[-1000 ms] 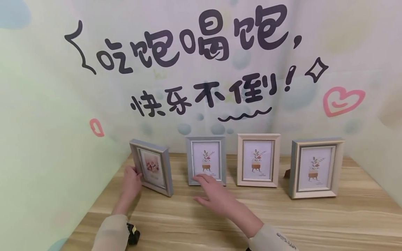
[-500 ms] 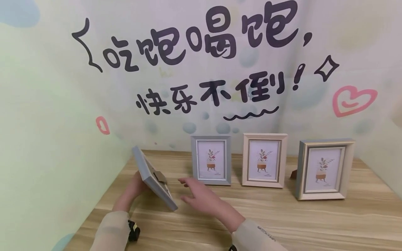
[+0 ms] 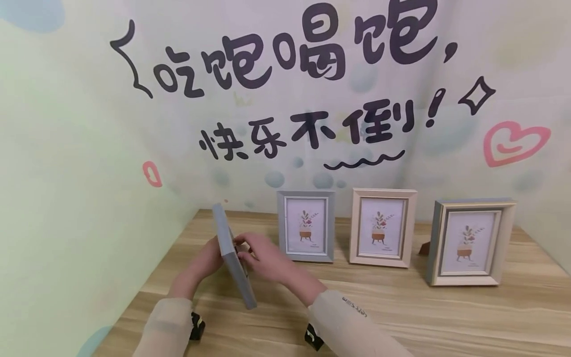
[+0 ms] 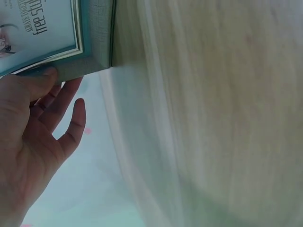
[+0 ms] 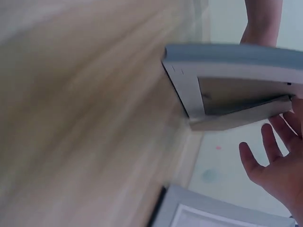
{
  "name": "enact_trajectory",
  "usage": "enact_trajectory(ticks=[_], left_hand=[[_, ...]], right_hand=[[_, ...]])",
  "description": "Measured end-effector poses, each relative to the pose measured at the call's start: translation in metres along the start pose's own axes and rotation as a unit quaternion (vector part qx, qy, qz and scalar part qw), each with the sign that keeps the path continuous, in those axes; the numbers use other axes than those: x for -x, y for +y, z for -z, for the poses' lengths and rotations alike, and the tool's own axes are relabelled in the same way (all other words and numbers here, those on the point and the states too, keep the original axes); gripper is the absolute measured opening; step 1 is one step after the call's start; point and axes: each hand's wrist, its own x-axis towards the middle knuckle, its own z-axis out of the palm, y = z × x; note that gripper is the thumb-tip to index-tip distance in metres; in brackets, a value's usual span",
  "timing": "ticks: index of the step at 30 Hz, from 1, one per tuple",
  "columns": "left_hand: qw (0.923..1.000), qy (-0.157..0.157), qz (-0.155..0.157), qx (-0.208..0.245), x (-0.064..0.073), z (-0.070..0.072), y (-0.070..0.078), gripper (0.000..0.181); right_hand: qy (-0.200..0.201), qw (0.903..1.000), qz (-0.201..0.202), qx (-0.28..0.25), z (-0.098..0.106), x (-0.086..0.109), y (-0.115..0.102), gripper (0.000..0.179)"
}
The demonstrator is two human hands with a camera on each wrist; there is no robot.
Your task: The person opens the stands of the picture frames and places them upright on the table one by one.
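A grey-blue picture frame (image 3: 236, 272) is held upright and tilted over the left side of the table, its edge towards me in the head view. My left hand (image 3: 207, 260) grips it from the left; in the left wrist view the thumb (image 4: 45, 78) lies on the front border and fingers are behind. My right hand (image 3: 267, 258) is at the frame's back, thumb and forefinger pinching its stand. The right wrist view shows this stand (image 5: 246, 113) swung out from the back panel, with the other fingers (image 5: 272, 144) spread below; part of the hand is cut off.
To the right stand a light blue frame (image 3: 306, 253), a pale pink frame (image 3: 384, 263) and a beige-gold frame (image 3: 464, 280), all with potted-plant prints. Behind the wooden table (image 3: 276, 327) hangs a printed wall cloth (image 3: 250, 104). Each wrist carries a black camera.
The left hand has turned the frame so that its face points left and its back right. The right hand has moved left, from before the light blue frame to the held frame's stand.
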Motion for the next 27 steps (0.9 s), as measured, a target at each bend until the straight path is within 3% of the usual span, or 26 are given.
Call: enact_trajectory(ticks=[5,8,13,17,22,27], left_hand=[[0.9993,0.005,-0.036,-0.012,-0.006,-0.004,0.002,0.025],[0.9995,0.01,-0.029,-0.002,-0.005,-0.004,0.002,0.026],[0.9996,0.013,-0.018,0.018,-0.001,-0.002,0.001,0.02],[0.9998,0.018,0.006,0.002,0.003,0.0,-0.003,0.02],[0.9991,0.03,0.014,-0.026,0.007,0.002,-0.006,0.026],[0.9983,0.014,0.04,-0.042,0.006,0.006,-0.005,0.026]], right_hand=[[0.01,0.9899,-0.005,0.141,0.013,-0.004,0.001,0.017],[0.0,0.9874,-0.018,0.157,0.013,-0.005,0.0,0.018],[0.002,0.9895,-0.031,0.141,0.009,-0.005,0.001,0.02],[0.012,0.9923,-0.023,0.121,0.009,-0.003,0.002,0.024],[0.036,0.9985,-0.002,0.041,0.01,0.001,0.005,0.032],[0.042,0.999,-0.001,-0.013,0.013,0.01,0.013,0.035]])
